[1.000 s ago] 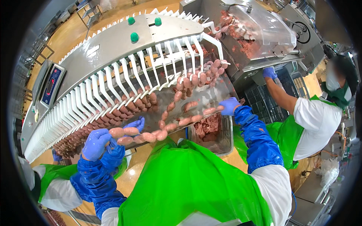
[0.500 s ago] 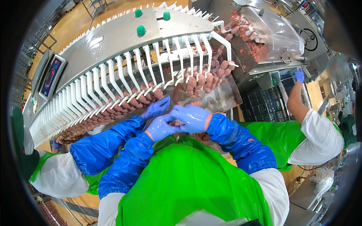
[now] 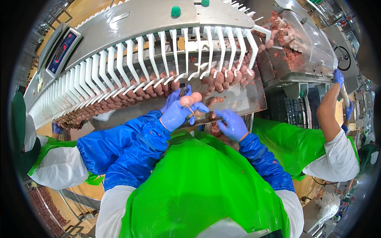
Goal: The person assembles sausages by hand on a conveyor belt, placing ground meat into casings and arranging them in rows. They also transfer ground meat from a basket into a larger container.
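Note:
My left hand [image 3: 174,116], in a blue-purple glove, is closed round a few short, round sausage links [image 3: 187,102] at the front edge of the metal tray. To its right, my right hand [image 3: 233,126] has its fingers curled together, with a pinkish bit by the fingertips that I cannot make out. Below and between the hands hang more sausage links [image 3: 214,130]. A loose piece of sausage [image 3: 215,100] lies on the metal tray [image 3: 248,95]. Just behind my left hand, a co-worker's gloved hand [image 3: 170,100] reaches to the hanging links.
White hooks [image 3: 162,51] along a steel conveyor [image 3: 154,20] carry linked sausages [image 3: 131,93]. A scale [image 3: 62,51] stands at left. Ground meat [image 3: 291,57] lies by a clear-covered machine at right. Another co-worker's arm [image 3: 331,107] reaches there; dark crates [image 3: 313,107] stand below.
My hands have moved apart: the right went right, the left rose slightly with links now showing in it. The conveyor appears shifted up and right in view. The right-hand co-worker's arm has moved.

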`<state>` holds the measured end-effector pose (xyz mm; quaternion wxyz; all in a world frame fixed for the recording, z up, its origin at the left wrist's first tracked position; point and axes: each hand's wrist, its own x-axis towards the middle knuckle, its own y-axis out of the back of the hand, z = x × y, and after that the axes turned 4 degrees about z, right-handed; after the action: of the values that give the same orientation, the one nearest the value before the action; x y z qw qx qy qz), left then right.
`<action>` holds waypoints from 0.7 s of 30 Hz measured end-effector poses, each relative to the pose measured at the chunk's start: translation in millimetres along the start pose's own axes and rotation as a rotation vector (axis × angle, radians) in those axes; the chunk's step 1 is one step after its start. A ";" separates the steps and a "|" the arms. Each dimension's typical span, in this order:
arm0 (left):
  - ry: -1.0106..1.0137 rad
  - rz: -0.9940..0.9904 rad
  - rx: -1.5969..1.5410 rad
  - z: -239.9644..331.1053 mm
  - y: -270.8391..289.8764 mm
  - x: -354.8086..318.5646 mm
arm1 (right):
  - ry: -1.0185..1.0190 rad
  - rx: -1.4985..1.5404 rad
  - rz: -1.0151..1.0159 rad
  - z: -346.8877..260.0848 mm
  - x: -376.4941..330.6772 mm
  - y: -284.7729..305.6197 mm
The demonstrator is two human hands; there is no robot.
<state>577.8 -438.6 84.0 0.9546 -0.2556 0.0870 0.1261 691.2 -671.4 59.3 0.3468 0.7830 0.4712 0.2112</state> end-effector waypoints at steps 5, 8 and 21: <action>0.271 0.037 -0.070 7.9 -12.4 -8.1 | 0.312 0.652 -0.061 -36.7 68.4 32.5; 0.242 0.027 0.069 29.3 -25.3 -22.8 | 0.201 0.658 -0.310 -23.7 74.9 29.5; 0.363 0.023 0.421 -0.8 -13.0 -13.5 | 0.276 0.734 -0.133 -30.2 67.9 33.4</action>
<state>568.6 -452.5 92.5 0.9539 -0.0688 0.2840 0.0683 722.8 -611.4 104.7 -0.0097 0.7869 0.6073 0.1091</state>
